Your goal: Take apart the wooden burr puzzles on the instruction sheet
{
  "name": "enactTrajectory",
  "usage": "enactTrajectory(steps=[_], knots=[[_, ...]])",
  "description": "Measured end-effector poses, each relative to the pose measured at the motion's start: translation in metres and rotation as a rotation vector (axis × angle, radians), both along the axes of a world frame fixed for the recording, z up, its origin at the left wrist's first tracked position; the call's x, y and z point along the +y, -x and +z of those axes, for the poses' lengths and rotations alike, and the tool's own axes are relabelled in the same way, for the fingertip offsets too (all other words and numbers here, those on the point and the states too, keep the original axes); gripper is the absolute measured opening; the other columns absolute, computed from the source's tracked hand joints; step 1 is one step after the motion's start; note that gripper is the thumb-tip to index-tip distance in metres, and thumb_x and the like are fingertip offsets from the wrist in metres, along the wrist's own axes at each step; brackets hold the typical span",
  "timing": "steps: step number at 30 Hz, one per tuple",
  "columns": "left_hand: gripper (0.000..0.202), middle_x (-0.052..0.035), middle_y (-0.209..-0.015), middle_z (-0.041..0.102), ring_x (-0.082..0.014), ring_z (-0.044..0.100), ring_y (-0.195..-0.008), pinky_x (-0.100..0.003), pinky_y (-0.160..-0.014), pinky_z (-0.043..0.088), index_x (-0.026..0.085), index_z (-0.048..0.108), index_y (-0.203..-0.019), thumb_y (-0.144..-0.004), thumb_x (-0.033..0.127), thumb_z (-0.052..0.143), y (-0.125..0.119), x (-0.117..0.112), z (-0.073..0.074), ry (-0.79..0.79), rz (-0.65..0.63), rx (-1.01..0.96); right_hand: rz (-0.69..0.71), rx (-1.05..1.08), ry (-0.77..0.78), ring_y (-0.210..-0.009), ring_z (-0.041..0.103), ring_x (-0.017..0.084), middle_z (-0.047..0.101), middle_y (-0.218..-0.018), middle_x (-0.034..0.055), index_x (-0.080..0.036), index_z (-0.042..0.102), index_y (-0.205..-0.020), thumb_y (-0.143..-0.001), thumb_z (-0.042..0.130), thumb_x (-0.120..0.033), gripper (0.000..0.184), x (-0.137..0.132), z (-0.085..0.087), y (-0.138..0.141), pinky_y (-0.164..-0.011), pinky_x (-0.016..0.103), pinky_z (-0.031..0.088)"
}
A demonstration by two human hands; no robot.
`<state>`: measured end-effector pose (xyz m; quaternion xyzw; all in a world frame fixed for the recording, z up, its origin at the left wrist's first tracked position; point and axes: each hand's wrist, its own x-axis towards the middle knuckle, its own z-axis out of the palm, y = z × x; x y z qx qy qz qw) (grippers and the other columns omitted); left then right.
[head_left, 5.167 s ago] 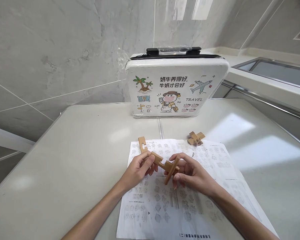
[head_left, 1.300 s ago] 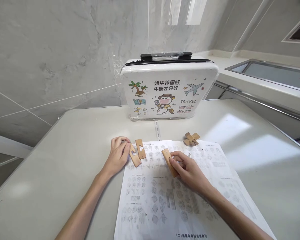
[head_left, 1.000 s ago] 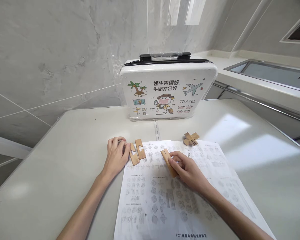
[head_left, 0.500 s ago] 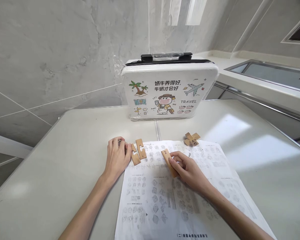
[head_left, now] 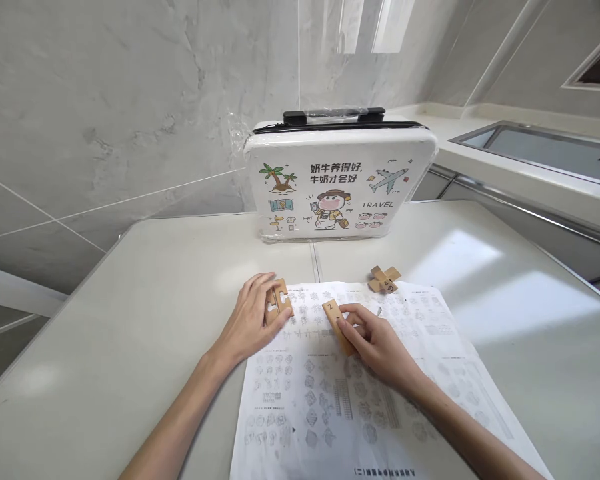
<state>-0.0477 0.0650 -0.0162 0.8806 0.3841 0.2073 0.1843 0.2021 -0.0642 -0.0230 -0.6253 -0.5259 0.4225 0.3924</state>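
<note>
A: Left hand (head_left: 257,315), position and state?

B: Lying flat at the far left corner of the printed sheet (head_left: 360,400). Fingers stretched out over two notched wooden pieces (head_left: 279,299), covering and touching them, not curled round them. Cannot tell how far the pieces sit on the paper under the fingers.

A: Right hand (head_left: 375,339)?

B: Resting on the sheet, thumb and fingers pinched on the near end of the numbered bar (head_left: 334,315). Bar flat on the paper, pointing toward 11 o'clock, with a handwritten "2" face up at the far end.

A: Spacing between bar and notched pieces?

B: Near but apart, with the notched pieces at about 10 o'clock of the bar.

A: Anything else on the table (head_left: 130,320)?

B: Assembled wooden cross (head_left: 385,279) at 1 o'clock of the right hand, well apart from it, at the sheet's far edge. Digit written on it, too small to read. White illustrated suitcase (head_left: 340,180) upright at 12 o'clock, close to the grey wall, wrapped in clear film, black handle on top.
</note>
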Motion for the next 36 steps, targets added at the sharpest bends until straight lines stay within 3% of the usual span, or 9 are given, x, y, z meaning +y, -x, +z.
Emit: enactTrajectory(steps=[5,13,27,36], knots=[[0.075,-0.0122,-0.154,0.048,-0.0341,0.041,-0.146,-0.053,-0.119,0.041,0.028,0.038,-0.150,-0.090,0.051,0.075,0.001,-0.001,0.001,0.044,-0.100,0.006,0.009,-0.061,-0.057,-0.052,0.053,0.015,0.061,-0.069,-0.0027,-0.024,0.057,-0.129,-0.105,0.046,-0.054,0.040,-0.003,-0.004,0.003,-0.053,0.028,0.043],[0.069,-0.0095,-0.141,0.058,-0.0330,0.053,-0.131,-0.050,-0.108,0.049,0.030,0.045,-0.144,-0.087,0.049,0.079,0.002,-0.001,0.003,0.052,-0.076,-0.007,0.008,-0.232,-0.122,-0.053,0.054,0.016,0.059,-0.066,-0.0032,-0.025,0.058,-0.127,-0.106,0.047,-0.049,0.034,-0.003,-0.005,0.006,-0.054,0.028,0.041],[0.078,-0.0112,-0.143,0.060,-0.0355,0.054,-0.136,-0.056,-0.111,0.049,0.032,0.042,-0.149,-0.085,0.055,0.080,-0.021,-0.032,0.008,0.073,-0.314,-0.018,-0.023,-0.409,-0.171,-0.051,0.053,0.015,0.056,-0.063,-0.0044,-0.022,0.060,-0.121,-0.106,0.044,-0.048,0.034,-0.003,-0.006,0.008,-0.053,0.027,0.039],[0.087,-0.0127,-0.148,0.056,-0.0379,0.052,-0.138,-0.060,-0.113,0.048,0.033,0.035,-0.155,-0.084,0.055,0.081,-0.027,-0.043,0.004,0.073,-0.349,-0.013,0.020,-0.489,-0.220,-0.053,0.055,0.015,0.059,-0.062,-0.0032,-0.022,0.060,-0.121,-0.107,0.044,-0.043,0.030,-0.004,-0.012,0.008,-0.053,0.026,0.036]])
